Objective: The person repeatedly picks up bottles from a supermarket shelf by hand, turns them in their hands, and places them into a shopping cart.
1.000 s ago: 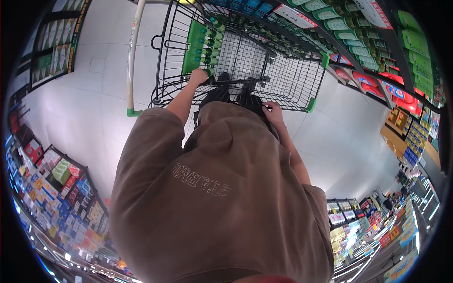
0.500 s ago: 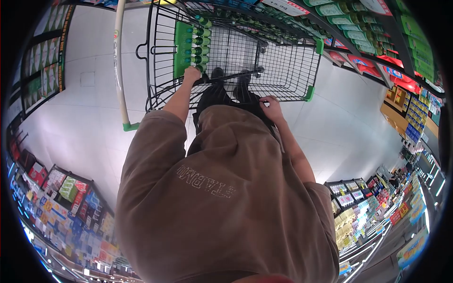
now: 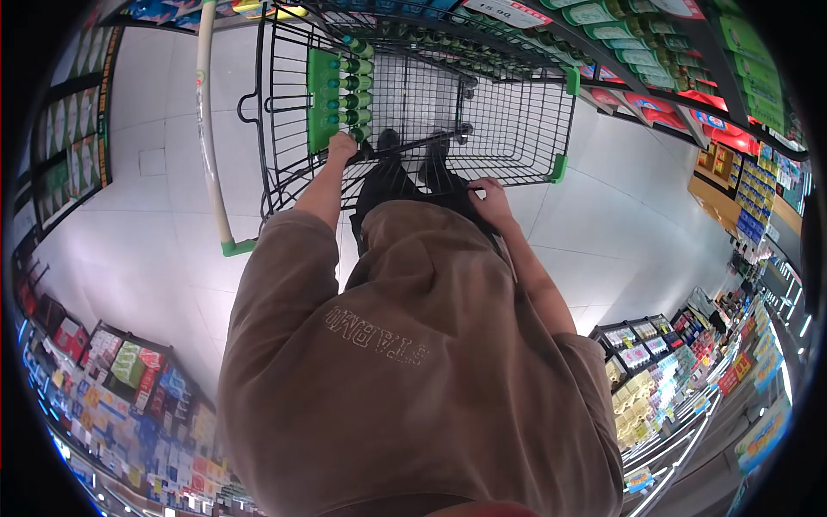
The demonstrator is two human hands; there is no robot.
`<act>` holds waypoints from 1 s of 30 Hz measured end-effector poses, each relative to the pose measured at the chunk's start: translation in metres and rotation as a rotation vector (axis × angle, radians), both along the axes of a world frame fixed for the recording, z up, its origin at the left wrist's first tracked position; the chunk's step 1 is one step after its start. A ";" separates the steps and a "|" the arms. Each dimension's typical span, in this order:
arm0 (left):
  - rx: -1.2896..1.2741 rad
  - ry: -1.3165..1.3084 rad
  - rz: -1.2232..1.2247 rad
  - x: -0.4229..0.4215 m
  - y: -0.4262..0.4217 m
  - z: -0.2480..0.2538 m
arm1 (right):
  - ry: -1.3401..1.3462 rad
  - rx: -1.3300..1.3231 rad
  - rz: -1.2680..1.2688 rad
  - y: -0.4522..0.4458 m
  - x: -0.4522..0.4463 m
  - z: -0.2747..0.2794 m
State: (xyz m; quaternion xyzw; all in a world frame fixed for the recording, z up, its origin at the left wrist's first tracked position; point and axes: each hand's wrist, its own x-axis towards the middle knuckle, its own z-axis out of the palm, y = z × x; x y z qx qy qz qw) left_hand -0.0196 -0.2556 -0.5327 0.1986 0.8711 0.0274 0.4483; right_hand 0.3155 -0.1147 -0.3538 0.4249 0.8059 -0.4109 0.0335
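Observation:
A black wire shopping cart (image 3: pixel 517 112) with green corners stands in front of me. Several green bottles (image 3: pixel 353 84) lie in a row in it, against a green panel (image 3: pixel 320 95). My left hand (image 3: pixel 343 148) is closed round the bottle nearest to me, at the end of the row; the hand hides part of it. My right hand (image 3: pixel 489 198) is beside my dark trousers at the cart's near side, its fingers bent, and whatever lies between them is too small to make out.
The cart's long pale handle (image 3: pixel 203 112) is on the left. A shelf of green bottles (image 3: pixel 637 52) runs along the upper right, with red packs (image 3: pixel 732 133) beyond. Stocked shelves (image 3: pixel 73 112) stand at the left, and a display (image 3: pixel 633 349) at the lower right.
The cart and its bottles have shifted left in view. My left hand has moved left with them and stays at the end bottle. My right hand remains near my trousers.

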 end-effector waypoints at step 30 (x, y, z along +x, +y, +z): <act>0.149 -0.216 -0.247 0.038 -0.039 0.040 | -0.099 -0.070 -0.028 0.001 -0.001 -0.006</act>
